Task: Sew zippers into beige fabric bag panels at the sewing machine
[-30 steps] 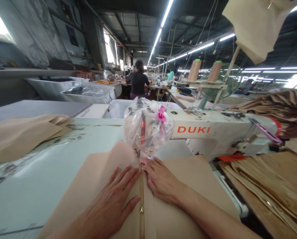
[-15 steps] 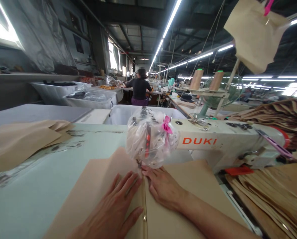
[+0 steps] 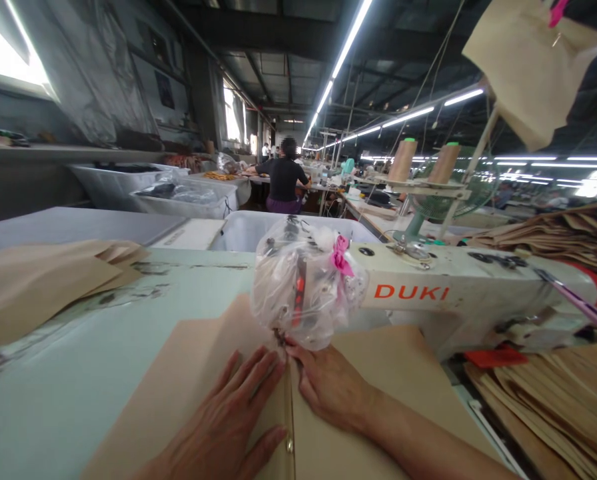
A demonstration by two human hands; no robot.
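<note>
A tan fabric piece lies under the sewing machine, with a zipper running down its middle between two panels. A small shiny zipper pull shows near the bottom. My left hand rests flat and open on the left panel, fingertips by the zipper line just short of the presser foot. My right hand is closed at the zipper's right edge, its fingers pinching the fabric close beside the foot; the fingertips are partly hidden. A clear plastic bag tied with a pink band covers the machine head.
Folded tan fabric lies on the left of the table. More stacked pieces lie at right, by a red object. Thread cones and a fan stand behind. White bins and a seated person are farther off.
The view has turned slightly left, so the machine and background sit farther right. Both hands keep nearly the same pose on the fabric.
</note>
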